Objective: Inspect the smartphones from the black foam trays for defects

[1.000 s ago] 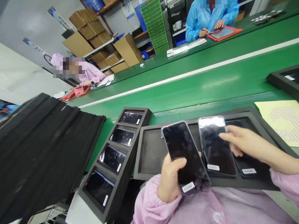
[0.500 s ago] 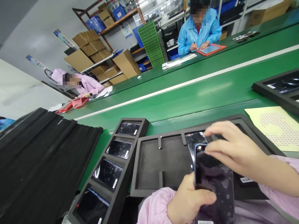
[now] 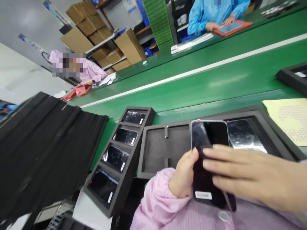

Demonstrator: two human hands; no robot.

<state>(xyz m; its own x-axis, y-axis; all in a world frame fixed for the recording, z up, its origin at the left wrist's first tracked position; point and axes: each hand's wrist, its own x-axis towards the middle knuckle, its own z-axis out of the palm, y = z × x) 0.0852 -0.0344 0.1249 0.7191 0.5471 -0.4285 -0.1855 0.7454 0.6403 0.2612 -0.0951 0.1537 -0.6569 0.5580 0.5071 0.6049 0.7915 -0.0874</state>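
Note:
My left hand (image 3: pixel 183 175) grips a black smartphone (image 3: pixel 216 132) by its left edge, thumb along the side. The phone is tilted up toward me, with a red mark at its top and a white label near its bottom. My right hand (image 3: pixel 249 169) lies over the screen with fingers stretched out, hiding the phone's right middle. A clear film (image 3: pixel 229 202) shows askew at the lower right, past the phone's edge; how far it covers the screen I cannot tell. Behind the phone, another phone (image 3: pixel 244 132) rests in a black foam tray (image 3: pixel 153 175).
A narrow foam tray (image 3: pixel 137 159) holding several phones stands to the left, beside a stack of black foam trays (image 3: pixel 43 153). A yellow sheet (image 3: pixel 287 118) lies at right. Across the green conveyor (image 3: pixel 182 89), two people work, one in blue, one in pink.
My right hand has gone from pinching at the phone's top edge to lying flat across its screen. The phone has moved up and left, and a skewed clear film now shows. The view has tilted downward.

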